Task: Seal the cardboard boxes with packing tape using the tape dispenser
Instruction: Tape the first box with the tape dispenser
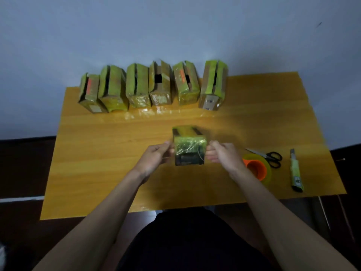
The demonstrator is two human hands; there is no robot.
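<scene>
Left hand point(156, 156) and right hand point(222, 153) raised, fingers curled, arms extended.

No text, brand or number can be read. Reddish-orange printed strips are seen on two of the cardboard boxes point(88, 89) point(182, 76) in the row at 12 o'clock, and a pale label with dark marks is seen on the utility knife point(297, 181) at 3 o'clock, but all are too blurred to be made out.

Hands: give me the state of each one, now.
Left hand: fingers curled, gripping the left side of the small tape-wrapped cardboard box.
Right hand: fingers curled, gripping the box's right side.
</scene>
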